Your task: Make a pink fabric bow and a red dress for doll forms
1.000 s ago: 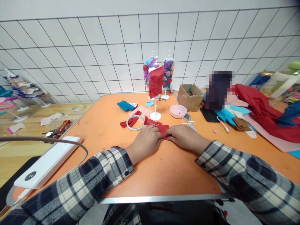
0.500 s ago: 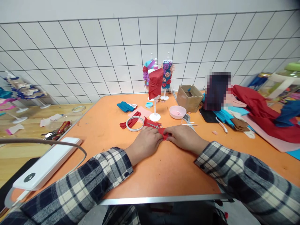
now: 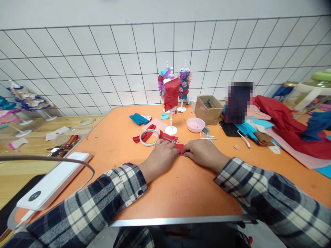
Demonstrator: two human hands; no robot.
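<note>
A small red piece of crepe paper [image 3: 179, 148] lies flat on the table between my two hands. My left hand [image 3: 163, 155] presses on its left end with fingers curled and thumb close in. From the other side, my right hand [image 3: 200, 151] pinches the right end between thumb and fingers. Just beyond my left hand, small scissors [image 3: 172, 140] rest on another red piece. A roll of tape [image 3: 142, 140] lies to their left, partly over a pleated red strip [image 3: 136, 139]. Behind them stands a white dress form [image 3: 171, 130] wrapped in red.
Two more dressed forms stand near the tiled wall. A pink bowl [image 3: 196, 125] and cardboard box [image 3: 209, 109] are right of centre, with grey-handled scissors [image 3: 206, 131] by the bowl. Coloured sheets [image 3: 292, 127] pile up at right. A white power bank [image 3: 54, 181] with a cable is at left.
The fingers of my right hand have shifted slightly on the red paper, which appears flatter between my hands. The view has tilted a little; other things stay in place.
</note>
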